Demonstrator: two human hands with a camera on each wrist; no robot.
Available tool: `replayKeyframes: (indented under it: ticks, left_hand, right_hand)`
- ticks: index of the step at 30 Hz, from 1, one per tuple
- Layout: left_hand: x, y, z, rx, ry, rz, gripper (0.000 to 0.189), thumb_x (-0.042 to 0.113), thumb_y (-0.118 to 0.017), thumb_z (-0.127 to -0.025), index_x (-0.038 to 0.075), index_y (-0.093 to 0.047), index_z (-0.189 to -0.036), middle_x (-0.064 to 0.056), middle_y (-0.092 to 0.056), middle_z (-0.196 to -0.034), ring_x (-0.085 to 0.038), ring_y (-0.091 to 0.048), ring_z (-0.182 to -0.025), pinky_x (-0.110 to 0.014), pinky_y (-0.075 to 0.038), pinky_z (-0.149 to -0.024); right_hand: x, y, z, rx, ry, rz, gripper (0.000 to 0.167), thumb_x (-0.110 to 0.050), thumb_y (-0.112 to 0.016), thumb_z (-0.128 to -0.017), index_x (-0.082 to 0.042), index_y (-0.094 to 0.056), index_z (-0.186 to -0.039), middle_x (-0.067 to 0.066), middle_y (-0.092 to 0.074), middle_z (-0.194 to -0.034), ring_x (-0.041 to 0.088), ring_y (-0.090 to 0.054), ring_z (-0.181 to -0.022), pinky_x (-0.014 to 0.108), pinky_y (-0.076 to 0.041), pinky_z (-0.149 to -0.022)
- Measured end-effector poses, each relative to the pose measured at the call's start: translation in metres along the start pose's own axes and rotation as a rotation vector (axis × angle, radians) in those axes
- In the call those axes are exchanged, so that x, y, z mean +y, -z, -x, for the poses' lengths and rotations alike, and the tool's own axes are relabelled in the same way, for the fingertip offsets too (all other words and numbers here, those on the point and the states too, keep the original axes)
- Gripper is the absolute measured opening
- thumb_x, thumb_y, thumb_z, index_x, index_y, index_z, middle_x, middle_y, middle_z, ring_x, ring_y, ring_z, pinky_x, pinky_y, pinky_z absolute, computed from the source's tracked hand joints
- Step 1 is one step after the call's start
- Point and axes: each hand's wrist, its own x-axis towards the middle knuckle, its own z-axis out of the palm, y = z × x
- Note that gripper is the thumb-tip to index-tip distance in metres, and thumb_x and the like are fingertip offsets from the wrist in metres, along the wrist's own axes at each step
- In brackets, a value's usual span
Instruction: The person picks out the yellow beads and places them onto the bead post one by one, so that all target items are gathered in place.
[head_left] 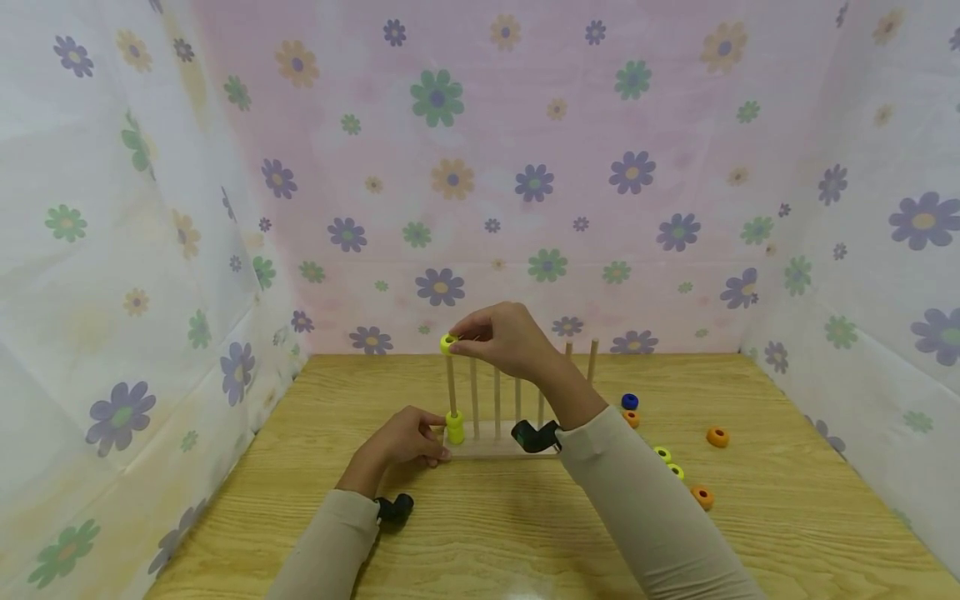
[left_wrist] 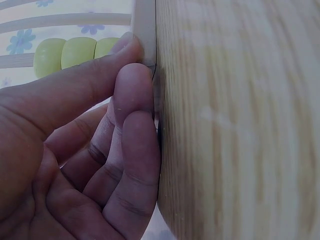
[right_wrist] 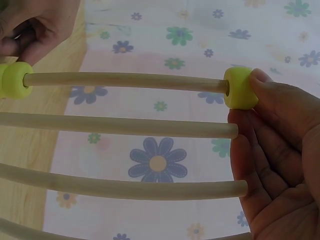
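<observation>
My right hand (head_left: 512,340) pinches a yellow bead (right_wrist: 239,89) between thumb and fingers at the top of the leftmost wooden peg (head_left: 452,385). In the right wrist view the peg's tip is inside the bead's hole. Lower down on the same peg, yellow beads (head_left: 454,428) are stacked against the base. My left hand (head_left: 401,440) grips the left end of the wooden base (head_left: 495,448), thumb over its top and fingers curled at its edge. The left wrist view shows the stacked yellow beads (left_wrist: 79,52) just beyond the thumb.
Several bare pegs (head_left: 474,400) rise from the base to the right of the beaded one. Loose beads lie on the wooden table (head_left: 525,533) at the right: a blue bead (head_left: 630,402), orange beads (head_left: 717,437) and yellow beads (head_left: 662,454). Flowered cloth (head_left: 487,275) hangs around the table.
</observation>
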Motion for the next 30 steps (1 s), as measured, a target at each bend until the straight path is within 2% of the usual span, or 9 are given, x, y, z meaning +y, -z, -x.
replayKeyframes:
  ticks: [19,30]
  left_hand:
    - [0.0007,-0.0001,0.0002,0.006,0.020,0.010,0.067,0.010,-0.084,-0.087,-0.001,-0.056,-0.147,-0.009,-0.073,-0.079,-0.018,-0.071,-0.065,-0.033,-0.064,-0.068]
    - [0.0018,0.0004,0.0016,0.000,0.001,0.004,0.067,0.008,-0.084,-0.087,-0.003,-0.055,-0.147,-0.009,-0.073,-0.079,-0.018,-0.071,-0.064,-0.035,-0.064,-0.067]
  right_hand:
    - [0.0006,-0.0030,-0.0033,-0.020,-0.003,0.020,0.015,-0.028,-0.079,-0.094,-0.017,-0.082,-0.105,-0.008,-0.078,-0.094,0.005,-0.072,-0.079,0.025,-0.060,-0.071]
    - [0.0008,-0.0036,-0.0033,-0.014,-0.007,0.040,0.016,-0.027,-0.078,-0.095,-0.015,-0.083,-0.106,-0.008,-0.078,-0.094,0.003,-0.072,-0.080,0.025,-0.061,-0.072]
